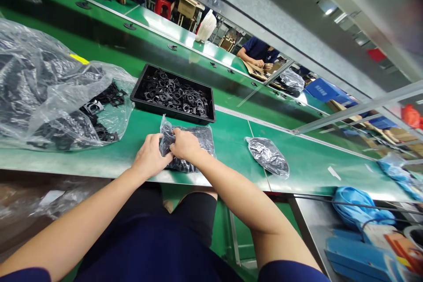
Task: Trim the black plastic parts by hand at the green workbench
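A clear plastic bag of black parts [201, 139] lies on the green table right in front of me. My left hand [151, 157] is at the bag's left edge, its fingers closed on the plastic. From the right, my right hand [185, 144] reaches over the bag's open-end side with bent fingers pinching the film. Just behind the bag stands a black tray [172, 114] filled with small black plastic parts [178, 93]. To the left, a large clear bag [62, 92] holds more black parts, some showing at its mouth.
Another filled clear bag [268, 157] lies to the right on the table [228, 141]. Beyond it is a white strip [334, 173]. Black parts sit along the green belt behind. Blue cloth [358, 207] and machinery are at lower right. Other people work across the line.
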Available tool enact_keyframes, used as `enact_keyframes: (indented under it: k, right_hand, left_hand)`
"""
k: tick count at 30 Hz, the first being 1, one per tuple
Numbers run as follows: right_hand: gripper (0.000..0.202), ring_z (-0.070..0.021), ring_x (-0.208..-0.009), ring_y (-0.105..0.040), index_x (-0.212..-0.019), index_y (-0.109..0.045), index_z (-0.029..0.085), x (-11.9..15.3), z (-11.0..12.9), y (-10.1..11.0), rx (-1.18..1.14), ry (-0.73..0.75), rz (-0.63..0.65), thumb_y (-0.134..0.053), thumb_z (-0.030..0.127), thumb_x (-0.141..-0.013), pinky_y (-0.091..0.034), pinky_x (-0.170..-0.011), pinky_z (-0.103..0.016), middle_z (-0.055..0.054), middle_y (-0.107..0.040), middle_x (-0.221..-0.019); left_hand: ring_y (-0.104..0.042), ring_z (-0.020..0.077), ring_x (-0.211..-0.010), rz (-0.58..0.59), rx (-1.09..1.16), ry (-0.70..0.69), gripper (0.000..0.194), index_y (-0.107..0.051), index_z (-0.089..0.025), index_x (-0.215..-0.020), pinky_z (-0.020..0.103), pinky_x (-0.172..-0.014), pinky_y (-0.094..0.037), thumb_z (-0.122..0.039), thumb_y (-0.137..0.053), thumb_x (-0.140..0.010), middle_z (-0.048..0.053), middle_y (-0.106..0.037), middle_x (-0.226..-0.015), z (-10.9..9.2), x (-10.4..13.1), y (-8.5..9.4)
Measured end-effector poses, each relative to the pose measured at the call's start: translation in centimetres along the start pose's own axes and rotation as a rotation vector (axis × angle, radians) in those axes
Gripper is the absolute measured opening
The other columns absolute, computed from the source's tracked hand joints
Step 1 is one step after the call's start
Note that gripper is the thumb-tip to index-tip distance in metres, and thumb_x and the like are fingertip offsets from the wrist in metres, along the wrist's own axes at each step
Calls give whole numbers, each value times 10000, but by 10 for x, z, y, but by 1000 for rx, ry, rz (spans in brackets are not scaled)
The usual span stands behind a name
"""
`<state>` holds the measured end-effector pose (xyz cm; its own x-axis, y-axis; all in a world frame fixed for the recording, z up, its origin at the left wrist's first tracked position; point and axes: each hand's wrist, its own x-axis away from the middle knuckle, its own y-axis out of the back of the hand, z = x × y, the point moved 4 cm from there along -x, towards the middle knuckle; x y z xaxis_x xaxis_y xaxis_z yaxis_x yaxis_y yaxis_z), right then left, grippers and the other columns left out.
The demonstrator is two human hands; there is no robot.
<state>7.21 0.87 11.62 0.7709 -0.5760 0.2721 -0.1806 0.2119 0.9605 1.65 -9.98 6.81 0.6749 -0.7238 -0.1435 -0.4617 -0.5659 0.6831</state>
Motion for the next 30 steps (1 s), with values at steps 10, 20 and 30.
enact_keyframes:
  k: [10, 20, 30]
  right_hand:
    - [263, -246, -965, -641, -1074, -492, 182, 0, 1, -2, -22, 12, -60, -450, 220, -818, -509, -774, -361, -106, -638, -1089]
    - [325, -262, -976, -640, -1082, -502, 177, -2, 0, -6, -49, 13, -69, -556, 259, -772, -525, -776, -368, -105, -634, -1083]
    - [234, -244, -956, -655, -1084, -504, 164, -12, -4, -4, -36, -39, -97, -419, 159, -866, -512, -764, -363, -138, -633, -1088]
  left_hand:
    - [-603, 251, -998, 101, -76, -154, 311, -579, -216, -1094, 361, -852, -477, -208, -467, -804, 71, -629, -1099, -16, -22, -1]
    - [-591, 143, -684, 285, 203, -178, 279, -614, -200, -1009, 277, -676, -472, -267, -571, -741, 33, -634, -948, 5, -42, -8]
    - [-612, 230, -928, 46, -284, -125, 311, -500, -221, -1140, 323, -726, -460, -282, -465, -837, 86, -589, -1128, -22, -39, -8]
